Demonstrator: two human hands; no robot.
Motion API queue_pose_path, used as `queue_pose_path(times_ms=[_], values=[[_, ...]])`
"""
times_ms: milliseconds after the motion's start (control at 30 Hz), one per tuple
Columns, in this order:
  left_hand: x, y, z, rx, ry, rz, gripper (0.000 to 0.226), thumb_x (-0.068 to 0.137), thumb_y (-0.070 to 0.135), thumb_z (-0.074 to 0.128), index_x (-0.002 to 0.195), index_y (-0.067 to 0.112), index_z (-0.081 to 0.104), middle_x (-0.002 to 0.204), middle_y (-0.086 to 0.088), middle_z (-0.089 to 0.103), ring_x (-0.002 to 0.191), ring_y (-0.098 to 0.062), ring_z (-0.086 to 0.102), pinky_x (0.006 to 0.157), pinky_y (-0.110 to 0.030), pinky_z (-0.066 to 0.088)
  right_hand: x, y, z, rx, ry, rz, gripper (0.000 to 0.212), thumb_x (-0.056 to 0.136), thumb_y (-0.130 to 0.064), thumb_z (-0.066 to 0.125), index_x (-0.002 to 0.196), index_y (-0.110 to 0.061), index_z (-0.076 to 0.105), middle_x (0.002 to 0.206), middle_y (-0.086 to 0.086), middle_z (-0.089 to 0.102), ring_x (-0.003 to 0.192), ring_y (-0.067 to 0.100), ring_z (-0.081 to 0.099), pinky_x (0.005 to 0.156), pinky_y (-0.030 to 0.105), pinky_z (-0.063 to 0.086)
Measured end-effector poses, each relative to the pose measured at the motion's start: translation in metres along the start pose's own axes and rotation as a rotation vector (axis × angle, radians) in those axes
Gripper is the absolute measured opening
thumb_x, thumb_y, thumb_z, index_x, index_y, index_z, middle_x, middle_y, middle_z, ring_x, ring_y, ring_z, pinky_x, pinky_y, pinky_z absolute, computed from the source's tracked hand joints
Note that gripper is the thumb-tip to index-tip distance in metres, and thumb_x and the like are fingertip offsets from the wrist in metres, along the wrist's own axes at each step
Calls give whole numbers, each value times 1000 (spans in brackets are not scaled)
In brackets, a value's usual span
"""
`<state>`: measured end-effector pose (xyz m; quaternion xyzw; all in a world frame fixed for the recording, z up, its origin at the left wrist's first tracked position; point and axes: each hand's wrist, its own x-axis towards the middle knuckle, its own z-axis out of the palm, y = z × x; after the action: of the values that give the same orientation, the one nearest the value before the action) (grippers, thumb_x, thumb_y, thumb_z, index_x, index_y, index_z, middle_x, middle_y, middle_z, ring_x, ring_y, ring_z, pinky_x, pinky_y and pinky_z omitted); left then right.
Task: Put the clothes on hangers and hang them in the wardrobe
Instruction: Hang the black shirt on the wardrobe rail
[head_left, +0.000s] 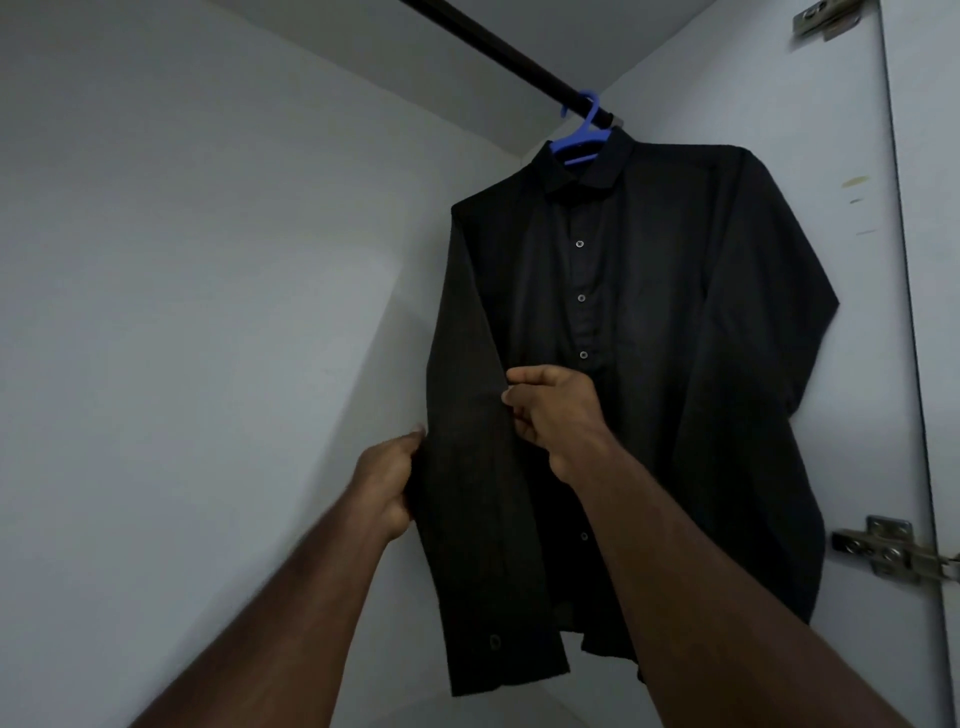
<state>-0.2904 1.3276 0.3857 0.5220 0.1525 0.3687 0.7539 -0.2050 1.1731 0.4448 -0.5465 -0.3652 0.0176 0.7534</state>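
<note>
Head view: both hands, left (387, 483) and right (553, 410), pinching hung shirt's sleeve (467, 467).

Two bare forearms enter from the 6 o'clock edge. No sleeves, watch, rings or gloves show on either arm. The left hand (387, 480) sits toward 7 o'clock of centre, the right hand (553, 410) just past centre; one pale fingernail shows on each.

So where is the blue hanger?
The blue hanger is at the top of the head view, right of centre, hooked on the dark rail with the black shirt on it.
</note>
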Motion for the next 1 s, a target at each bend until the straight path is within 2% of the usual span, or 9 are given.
queue_pose_path(times_ms=[33, 100, 167, 233, 400, 500, 667, 800, 1000], values=[[4, -4, 0, -25, 28, 57, 24, 96, 24, 66, 115, 11, 71, 113, -10, 72, 105, -28, 66, 85, -41, 56, 3, 3, -6, -28, 29, -9, 21, 87, 2, 69, 99, -15, 70, 93, 5, 74, 80, 14, 71, 66, 27, 58], [8, -13, 2, -31, 72, 151, 23, 94, 14, 68, 117, 18, 70, 113, -6, 71, 104, -24, 66, 79, -38, 54, 12, 14, -16, -142, 114, -35, 21, 83, -2, 72, 94, -19, 70, 94, 3, 75, 88, 18, 72, 73, 31, 60], [9, -21, 6, -35, 95, 194, 27, 94, 10, 68, 119, 18, 67, 111, -3, 71, 101, -22, 67, 72, -35, 53, 18, 23, -23, -255, 185, -62, 20, 81, -6, 75, 91, -23, 70, 92, 1, 74, 88, 18, 72, 78, 35, 61], [13, -28, 8, -23, 88, 199, 30, 94, 7, 67, 122, 18, 64, 112, -3, 70, 100, -21, 67, 71, -33, 54, 22, 31, -28, -345, 224, -90, 18, 81, -9, 76, 90, -24, 70, 93, -1, 74, 86, 15, 70, 80, 34, 61], [34, -43, 10, 103, 122, 212, 48, 90, 9, 73, 134, 18, 56, 125, -9, 63, 106, -24, 64, 86, -39, 58, 33, 49, -32, -540, 281, -172, 17, 84, -9, 73, 98, -18, 72, 96, 0, 74, 90, 14, 68, 82, 24, 53], [45, -50, 12, 176, 149, 251, 50, 90, 8, 73, 134, 17, 52, 117, -10, 62, 99, -22, 63, 86, -41, 57, 42, 64, -35, -594, 277, -160, 17, 84, -9, 71, 99, -17, 71, 97, 1, 74, 91, 16, 67, 76, 18, 45], [65, -63, 16, 296, 105, 235, 64, 90, 13, 74, 145, 18, 41, 127, -10, 59, 112, -27, 60, 103, -51, 50, 57, 83, -44, -651, 269, -168, 18, 86, -9, 69, 103, -16, 70, 101, 3, 73, 94, 17, 67, 76, 18, 44], [84, -69, 18, 322, 77, 209, 73, 89, 17, 76, 150, 18, 34, 136, -15, 58, 119, -30, 60, 106, -52, 47, 72, 92, -45, -662, 265, -198, 19, 84, -7, 69, 101, -16, 70, 99, 4, 74, 96, 20, 69, 84, 25, 53], [108, -73, 16, 334, 75, 180, 77, 90, 19, 75, 153, 18, 29, 135, -16, 59, 120, -31, 60, 108, -54, 45, 94, 104, -33, -664, 230, -214, 20, 82, -7, 69, 99, -17, 70, 99, 4, 74, 95, 21, 69, 86, 30, 55]])
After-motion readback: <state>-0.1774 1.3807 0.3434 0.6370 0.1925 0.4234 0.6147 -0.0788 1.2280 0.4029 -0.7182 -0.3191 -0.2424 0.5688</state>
